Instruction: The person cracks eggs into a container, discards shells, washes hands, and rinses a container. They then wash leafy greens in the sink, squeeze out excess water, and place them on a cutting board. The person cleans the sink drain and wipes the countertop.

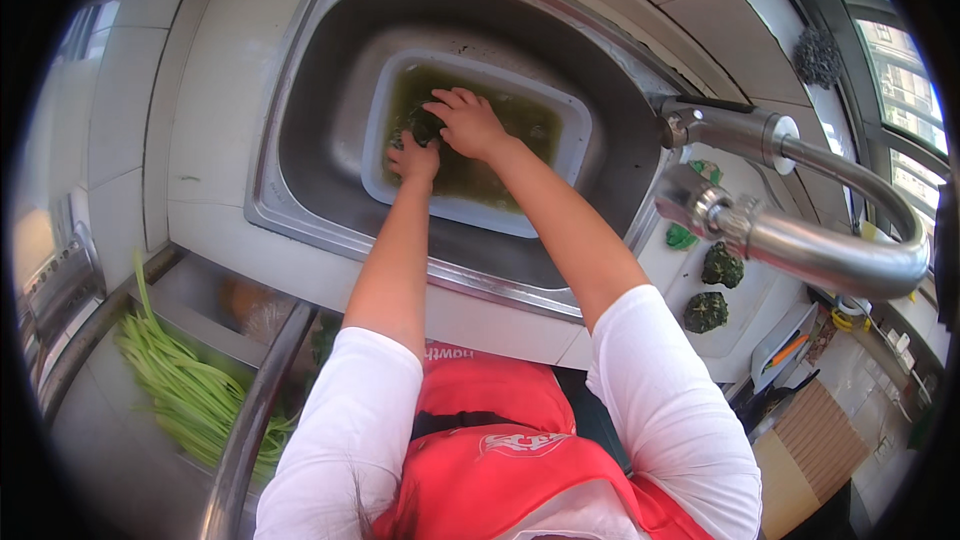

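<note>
A white plastic basin of murky green-brown water stands inside the stainless steel sink. Dark green leafy greens lie in the water at the basin's left side. My left hand is at their near edge, fingers bent and partly in the water. From the right, my right hand reaches over the same greens with its fingers apart. How firmly either hand touches the greens is hard to see.
A metal faucet juts in at the right. Beneath it, two squeezed balls of greens rest on a white board. Long green stalks fill an open drawer at lower left, behind a metal rail.
</note>
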{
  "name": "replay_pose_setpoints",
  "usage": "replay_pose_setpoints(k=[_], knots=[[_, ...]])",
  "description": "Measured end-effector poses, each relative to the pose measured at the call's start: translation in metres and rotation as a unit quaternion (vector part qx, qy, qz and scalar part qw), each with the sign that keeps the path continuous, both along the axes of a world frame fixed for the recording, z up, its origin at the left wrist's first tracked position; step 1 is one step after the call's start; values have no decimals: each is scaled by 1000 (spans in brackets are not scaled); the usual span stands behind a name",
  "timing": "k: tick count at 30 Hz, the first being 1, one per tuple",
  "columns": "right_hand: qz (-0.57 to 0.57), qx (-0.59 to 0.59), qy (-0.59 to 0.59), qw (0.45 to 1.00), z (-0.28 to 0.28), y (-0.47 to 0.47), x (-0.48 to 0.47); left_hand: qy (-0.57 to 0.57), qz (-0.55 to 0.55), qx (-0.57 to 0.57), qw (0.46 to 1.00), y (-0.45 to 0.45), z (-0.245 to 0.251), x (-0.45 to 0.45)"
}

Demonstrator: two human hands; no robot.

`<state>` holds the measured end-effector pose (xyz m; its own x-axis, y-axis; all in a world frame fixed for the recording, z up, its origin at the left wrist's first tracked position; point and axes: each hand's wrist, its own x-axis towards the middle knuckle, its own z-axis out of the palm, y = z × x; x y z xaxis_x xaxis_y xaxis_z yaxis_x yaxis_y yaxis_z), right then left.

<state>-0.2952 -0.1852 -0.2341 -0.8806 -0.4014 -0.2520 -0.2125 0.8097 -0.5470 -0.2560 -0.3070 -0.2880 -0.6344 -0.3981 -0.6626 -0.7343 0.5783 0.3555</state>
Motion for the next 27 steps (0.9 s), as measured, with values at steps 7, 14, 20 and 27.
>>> replay_pose_setpoints(k=[7,14,20,27], knots=[[212,203,-120,948,-26,-45,-29,22,80,54,995,27,-15,20],[225,264,-181,920,-25,22,-16,-13,45,69,997,80,1,44],[163,280,-226,919,-15,61,6,-15,-11,99,995,105,8,60],[64,224,-254,939,-30,88,43,-11,-12,104,994,124,8,77]])
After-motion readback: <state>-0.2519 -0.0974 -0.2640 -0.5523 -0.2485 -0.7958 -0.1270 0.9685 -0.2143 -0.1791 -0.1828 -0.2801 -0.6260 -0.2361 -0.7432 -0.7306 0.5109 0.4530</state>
